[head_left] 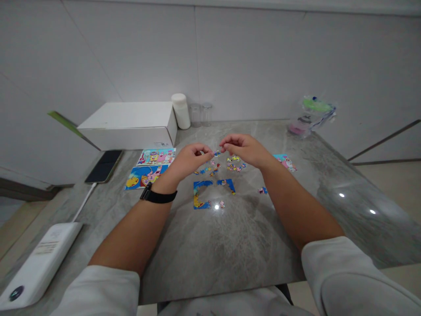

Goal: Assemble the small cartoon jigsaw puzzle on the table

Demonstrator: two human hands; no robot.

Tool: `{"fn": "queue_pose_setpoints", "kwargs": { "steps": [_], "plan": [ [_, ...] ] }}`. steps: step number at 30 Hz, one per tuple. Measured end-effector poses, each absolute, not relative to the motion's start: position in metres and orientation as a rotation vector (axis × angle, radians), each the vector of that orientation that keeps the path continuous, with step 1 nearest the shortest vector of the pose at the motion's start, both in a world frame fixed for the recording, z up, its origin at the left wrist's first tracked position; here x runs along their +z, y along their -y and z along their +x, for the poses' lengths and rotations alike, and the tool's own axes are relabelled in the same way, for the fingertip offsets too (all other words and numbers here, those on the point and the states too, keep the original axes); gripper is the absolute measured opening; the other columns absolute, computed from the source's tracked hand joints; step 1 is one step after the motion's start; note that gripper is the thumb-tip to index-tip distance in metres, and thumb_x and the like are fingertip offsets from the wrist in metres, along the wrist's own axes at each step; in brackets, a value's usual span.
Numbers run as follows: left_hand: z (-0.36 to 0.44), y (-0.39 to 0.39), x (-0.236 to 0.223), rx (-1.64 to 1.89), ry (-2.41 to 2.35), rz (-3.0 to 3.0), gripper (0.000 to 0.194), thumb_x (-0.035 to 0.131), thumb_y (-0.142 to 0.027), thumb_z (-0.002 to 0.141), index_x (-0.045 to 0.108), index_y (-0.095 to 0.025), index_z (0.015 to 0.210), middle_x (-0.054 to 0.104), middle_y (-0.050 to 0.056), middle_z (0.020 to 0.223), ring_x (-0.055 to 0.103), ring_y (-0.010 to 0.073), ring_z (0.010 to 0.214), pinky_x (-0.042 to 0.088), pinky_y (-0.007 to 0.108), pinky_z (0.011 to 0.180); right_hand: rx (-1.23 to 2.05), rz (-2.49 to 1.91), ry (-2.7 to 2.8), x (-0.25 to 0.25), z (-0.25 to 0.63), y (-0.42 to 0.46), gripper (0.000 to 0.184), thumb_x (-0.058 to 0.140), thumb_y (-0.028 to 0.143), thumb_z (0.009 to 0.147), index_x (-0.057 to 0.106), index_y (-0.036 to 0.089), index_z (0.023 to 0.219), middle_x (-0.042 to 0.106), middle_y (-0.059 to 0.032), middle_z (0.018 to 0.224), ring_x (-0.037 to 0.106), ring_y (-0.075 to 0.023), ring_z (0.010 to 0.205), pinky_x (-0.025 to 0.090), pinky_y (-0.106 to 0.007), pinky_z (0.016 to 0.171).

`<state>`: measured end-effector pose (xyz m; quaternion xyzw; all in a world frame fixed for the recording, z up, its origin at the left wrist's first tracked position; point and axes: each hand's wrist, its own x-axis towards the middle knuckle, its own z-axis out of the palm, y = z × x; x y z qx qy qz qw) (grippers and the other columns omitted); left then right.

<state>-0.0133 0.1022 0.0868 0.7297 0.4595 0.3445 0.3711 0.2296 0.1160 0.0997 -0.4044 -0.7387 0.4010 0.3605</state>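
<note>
My left hand (194, 159) hovers over the back of a jigsaw pile, its thumb and fingers closed in a pinch. Right beside its fingertips shows a small blue jigsaw piece (217, 153); whether the hand grips it I cannot tell. Facing it, my right hand (242, 148) has curled, closed fingers, and anything between them is hidden. Beneath and between the hands lie loose jigsaw pieces (234, 166), mostly yellow, pink and red. Closer to me is a partly joined blue and yellow puzzle border (196, 197), with a separate joined corner section (229, 184) to its right.
Cartoon picture cards (141, 177) lie left, near a phone (104, 166) cabled to a white power bank (41, 263). A white box (128, 120), white bottle (180, 112) and glass jars (206, 115) stand behind. A plastic bag (311, 117) sits back right; another card (287, 161) lies beyond my right forearm.
</note>
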Motion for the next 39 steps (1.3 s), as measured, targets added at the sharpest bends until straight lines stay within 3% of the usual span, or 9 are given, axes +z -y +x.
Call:
{"fn": "queue_pose_setpoints", "kwargs": {
  "steps": [6,13,18,24,30,39],
  "plan": [
    [-0.012,-0.096,0.095,0.935,-1.130,1.724,0.029,0.072,-0.048,0.082,0.074,-0.019,0.084,0.061,-0.002,0.074,0.048,0.0110,0.064,0.036,0.024,0.057,0.563,-0.875,2.139,0.107,0.224,-0.102,0.031,0.076,0.034,0.088,0.070,0.023,0.117,0.073,-0.0065,0.114,0.064,-0.0182,0.088,0.052,-0.032,0.074],
    [-0.009,-0.092,0.098,0.957,-1.061,1.528,0.022,0.071,-0.043,0.080,0.068,-0.021,0.083,0.051,-0.004,0.070,0.041,0.0089,0.058,0.033,0.023,0.053,0.207,-0.772,2.257,0.111,0.214,-0.092,0.012,0.068,0.028,0.098,0.069,0.023,0.109,0.072,-0.0060,0.107,0.063,-0.0207,0.090,0.051,-0.037,0.083],
    [-0.011,-0.088,0.105,1.012,-1.123,1.711,0.026,0.070,-0.046,0.088,0.070,-0.020,0.088,0.059,-0.001,0.076,0.048,0.0112,0.064,0.037,0.024,0.056,0.192,-0.829,2.246,0.113,0.220,-0.094,0.011,0.069,0.029,0.097,0.071,0.023,0.106,0.074,-0.0056,0.105,0.063,-0.0205,0.088,0.049,-0.036,0.084],
    [-0.023,-0.051,0.118,1.010,-1.243,2.144,0.021,0.066,-0.038,0.095,0.074,-0.020,0.102,0.072,0.003,0.094,0.060,0.0160,0.080,0.048,0.030,0.074,0.296,-0.952,2.296,0.088,0.247,-0.060,0.014,0.072,0.032,0.096,0.075,0.023,0.107,0.076,-0.0060,0.100,0.065,-0.0218,0.088,0.049,-0.037,0.086],
    [-0.026,0.011,0.074,0.703,-1.179,2.497,0.016,0.062,-0.029,0.100,0.074,-0.022,0.109,0.074,0.007,0.110,0.067,0.0241,0.104,0.053,0.040,0.095,0.472,-1.112,2.298,0.034,0.259,-0.006,0.017,0.072,0.033,0.097,0.077,0.025,0.110,0.078,-0.0084,0.105,0.069,-0.0238,0.091,0.053,-0.039,0.091],
    [-0.025,0.035,0.035,0.453,-1.137,2.740,0.020,0.065,-0.030,0.102,0.077,-0.023,0.116,0.072,0.009,0.121,0.063,0.0273,0.111,0.048,0.043,0.095,0.468,-1.143,2.401,0.009,0.252,0.006,0.016,0.071,0.026,0.098,0.077,0.024,0.113,0.079,-0.0102,0.110,0.070,-0.0266,0.105,0.052,-0.041,0.097]
  ]
}}
